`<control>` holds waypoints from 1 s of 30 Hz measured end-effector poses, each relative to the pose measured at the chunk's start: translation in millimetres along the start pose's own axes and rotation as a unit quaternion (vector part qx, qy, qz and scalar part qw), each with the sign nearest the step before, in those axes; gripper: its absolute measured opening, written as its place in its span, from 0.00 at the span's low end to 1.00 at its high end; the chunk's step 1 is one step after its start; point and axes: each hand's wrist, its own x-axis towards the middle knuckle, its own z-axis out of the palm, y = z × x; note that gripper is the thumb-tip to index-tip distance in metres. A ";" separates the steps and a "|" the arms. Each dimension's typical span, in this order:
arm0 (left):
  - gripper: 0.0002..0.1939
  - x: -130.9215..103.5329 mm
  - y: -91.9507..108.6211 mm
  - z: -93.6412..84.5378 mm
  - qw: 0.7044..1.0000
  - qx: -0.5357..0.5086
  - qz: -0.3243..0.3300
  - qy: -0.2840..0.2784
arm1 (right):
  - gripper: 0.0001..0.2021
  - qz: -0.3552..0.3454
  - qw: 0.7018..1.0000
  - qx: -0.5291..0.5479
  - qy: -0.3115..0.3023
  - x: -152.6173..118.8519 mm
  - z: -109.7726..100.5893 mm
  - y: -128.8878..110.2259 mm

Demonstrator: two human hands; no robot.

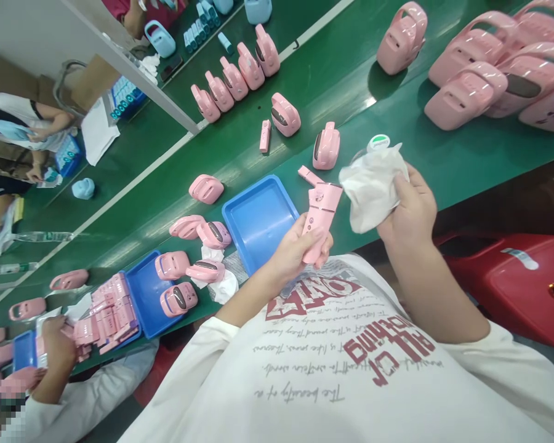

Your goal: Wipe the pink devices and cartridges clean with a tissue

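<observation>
My left hand (310,246) is wrapped round the lower part of a pink handheld device (322,209) with small round buttons and a flared top end. A narrow pink piece (308,175) shows just beyond that end; whether they touch I cannot tell. In my right hand (413,206), a crumpled white cloth (372,187) is pinched, hanging a short way to the right of the device. Behind the cloth, a round container with a green and white label (379,143) is partly hidden. A blue tray (258,215) lies left of my left hand.
Pink handled housings (327,146) stand along the green table (351,111), with larger ones (466,95) grouped at right. A pink stick-shaped part (264,136) lies farther back. At left, a co-worker's hand (58,347) is beside stacked pink parts (111,314). A red chair (512,277) stands right.
</observation>
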 end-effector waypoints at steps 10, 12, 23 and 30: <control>0.19 6.6 -2.8 -6.9 0.993 -0.088 -0.008 0.083 | 0.08 0.013 0.999 0.045 0.010 -22.8 9.9 -16.9; 0.15 11.2 -3.1 -5.5 0.990 -0.082 -0.022 0.113 | 0.11 -0.087 0.993 -0.056 -0.065 -29.5 17.0 -24.2; 0.26 33.0 -7.4 -13.0 0.975 -0.152 -0.139 0.086 | 0.17 -0.223 0.923 -0.218 -0.227 -39.2 13.0 15.2; 0.21 37.9 -43.7 -40.9 0.985 -0.004 -0.146 0.091 | 0.32 0.345 0.920 -0.047 -0.181 -36.5 3.1 36.4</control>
